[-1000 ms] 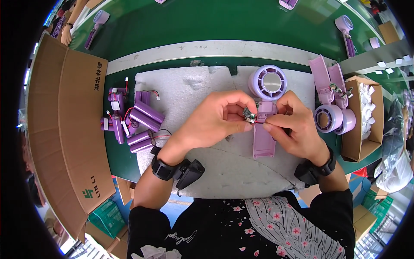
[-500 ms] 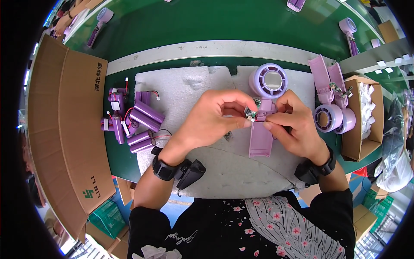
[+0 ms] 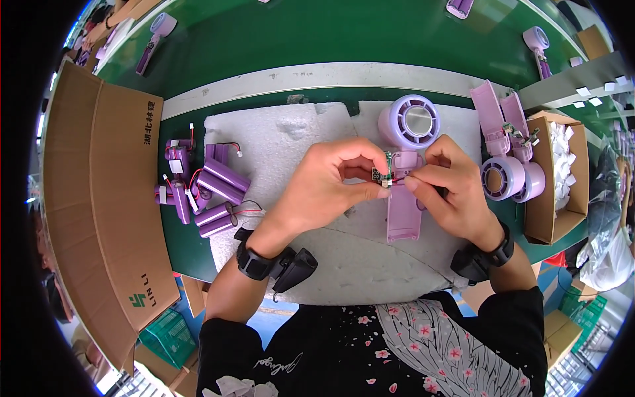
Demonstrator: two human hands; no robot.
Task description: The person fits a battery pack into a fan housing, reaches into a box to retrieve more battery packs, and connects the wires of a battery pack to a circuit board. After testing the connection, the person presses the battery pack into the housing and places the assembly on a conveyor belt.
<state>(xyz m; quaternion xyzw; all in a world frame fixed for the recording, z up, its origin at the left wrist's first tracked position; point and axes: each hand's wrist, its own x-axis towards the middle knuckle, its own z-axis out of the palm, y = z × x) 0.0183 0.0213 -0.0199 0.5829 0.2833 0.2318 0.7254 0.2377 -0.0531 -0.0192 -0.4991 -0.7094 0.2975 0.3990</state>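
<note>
On a pale foam pad lies a lilac handheld fan, its round head away from me and its opened handle toward me. My left hand pinches a small green circuit board between thumb and fingertips, above the handle's upper end. Close beside it, my right hand has thumb and forefinger pressed on a thin wire that runs toward the board. The far end of the wire is hidden by my fingers.
Purple battery cells with leads and white plugs lie at left, beside a tall cardboard box. On the right are two opened lilac fans and a carton of white pieces. A pale rail crosses behind the pad.
My left hand has turned the circuit board more upright. My right fingertips have shifted slightly up and left at the wire. The fan's handle appears slightly further right.
</note>
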